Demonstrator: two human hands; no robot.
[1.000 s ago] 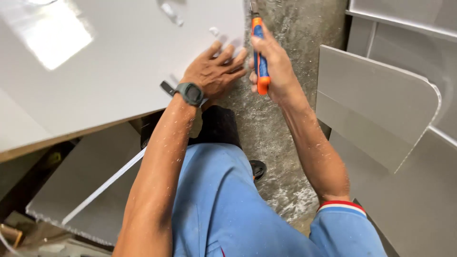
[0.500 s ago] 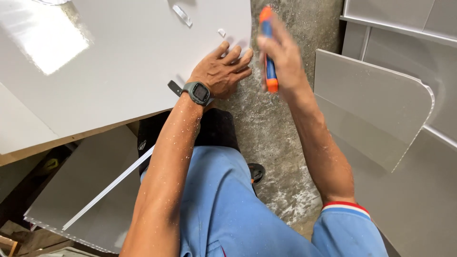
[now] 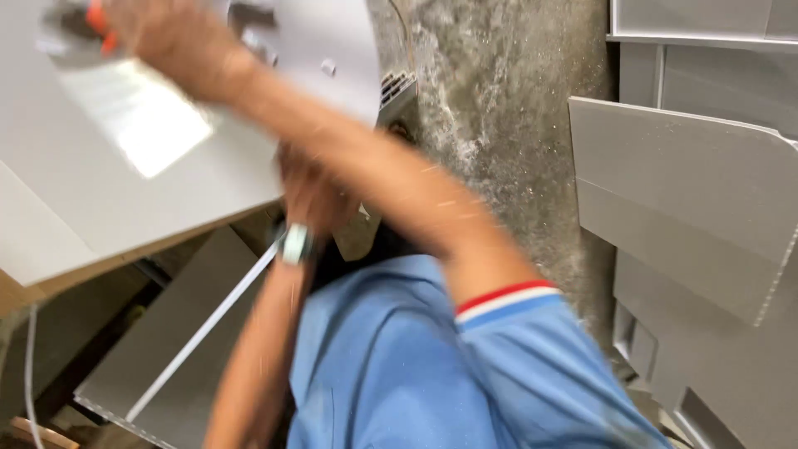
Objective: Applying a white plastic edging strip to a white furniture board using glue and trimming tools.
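My right hand (image 3: 170,41), blurred, has its grip clamped on the orange-handled cutter (image 3: 96,18) above the smooth, glossy grey panel (image 3: 141,166). My left hand (image 3: 312,195) rests at the panel's edge; its grip I cannot tell.

The board (image 3: 208,141) is pale grey with a tan raw edge, and the tool (image 3: 98,18) over it shows orange. The shirt (image 3: 399,366) is plain blue, its sleeve cuff striped red and white. The panels (image 3: 690,199) are flat grey, and the floor (image 3: 499,91) is mottled grey, speckled with white dust.
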